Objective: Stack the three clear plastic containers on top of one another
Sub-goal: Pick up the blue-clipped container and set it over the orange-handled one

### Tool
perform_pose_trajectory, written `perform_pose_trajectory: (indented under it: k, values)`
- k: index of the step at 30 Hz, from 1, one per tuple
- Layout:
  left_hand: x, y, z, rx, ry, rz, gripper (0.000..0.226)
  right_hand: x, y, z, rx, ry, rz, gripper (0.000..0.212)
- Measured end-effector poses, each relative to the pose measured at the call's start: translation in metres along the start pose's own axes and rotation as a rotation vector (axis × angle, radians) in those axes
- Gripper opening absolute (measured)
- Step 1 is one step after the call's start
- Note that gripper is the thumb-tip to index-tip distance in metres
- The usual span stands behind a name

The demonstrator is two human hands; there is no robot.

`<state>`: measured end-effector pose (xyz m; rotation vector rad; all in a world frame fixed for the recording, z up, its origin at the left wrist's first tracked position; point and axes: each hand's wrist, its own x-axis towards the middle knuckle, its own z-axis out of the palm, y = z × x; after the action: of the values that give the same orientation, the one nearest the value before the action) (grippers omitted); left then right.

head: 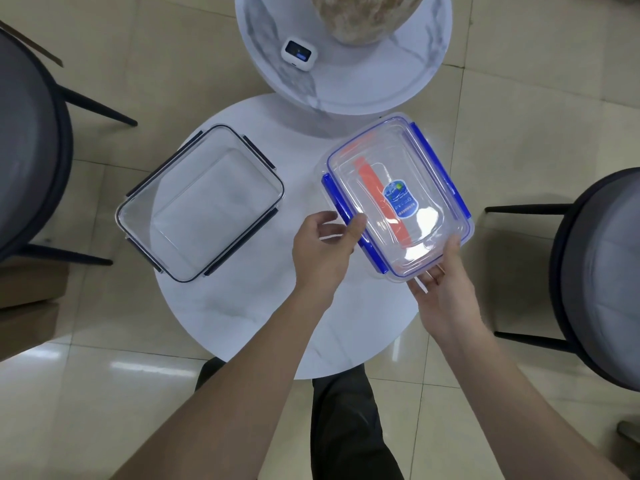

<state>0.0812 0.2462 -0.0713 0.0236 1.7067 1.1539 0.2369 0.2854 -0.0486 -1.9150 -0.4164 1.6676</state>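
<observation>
A clear container with dark clips [204, 206] lies flat on the left part of the round white table [242, 327]. A clear container with blue clips [398, 195], a blue label and an orange strip is at the table's right side, tilted, and seems to sit on another container beneath it; the frame does not settle this. My left hand [325, 247] holds its left blue clip with thumb and fingers. My right hand [443, 292] grips its near corner from below.
A higher round marble table [346, 81] stands behind, carrying a small white device [299, 53] and a large beige sphere [367, 15]. Dark round chairs [31, 150] [602, 278] flank the table left and right. Tiled floor all around.
</observation>
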Motion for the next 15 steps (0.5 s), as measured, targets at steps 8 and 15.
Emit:
perform_pose_trajectory:
  k: [8,15]
  values:
    - [0.019,-0.02,-0.004,0.06,0.098,-0.138,0.03,0.008,0.016,-0.007,-0.063,0.104,0.105,0.023]
    - [0.036,-0.014,0.01,0.091,0.023,-0.133,0.034,0.016,0.023,-0.001,-0.095,0.036,0.087,0.028]
